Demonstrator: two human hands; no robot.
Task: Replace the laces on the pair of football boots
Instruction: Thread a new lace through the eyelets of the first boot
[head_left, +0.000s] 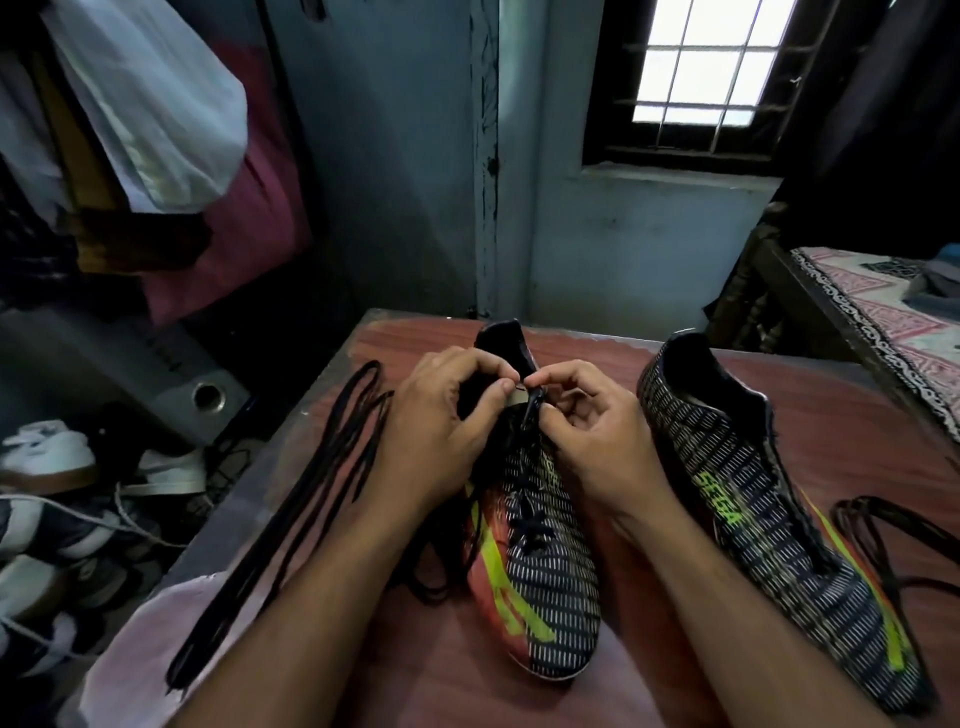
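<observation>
Two black, white-dashed football boots with green and orange trim lie on a reddish wooden table (597, 675), toes toward me. The left boot (545, 582) carries a black lace through its eyelets. My left hand (441, 421) grips its upper part near the tongue, thumb and forefinger pinching at the top eyelets. My right hand (592, 421) pinches the black lace (532, 410) right beside the left thumb. The right boot (753, 493) stands unlaced to the right. A loose black lace (291, 525) lies stretched along the table's left side. Another black lace (893, 525) lies at the right edge.
A pale cloth (135, 654) hangs over the table's near left corner. Shoes (57, 467) and a speaker (208, 397) sit on the floor to the left. Clothes (156, 130) hang at the upper left. A bed with a patterned cover (883, 322) stands to the right.
</observation>
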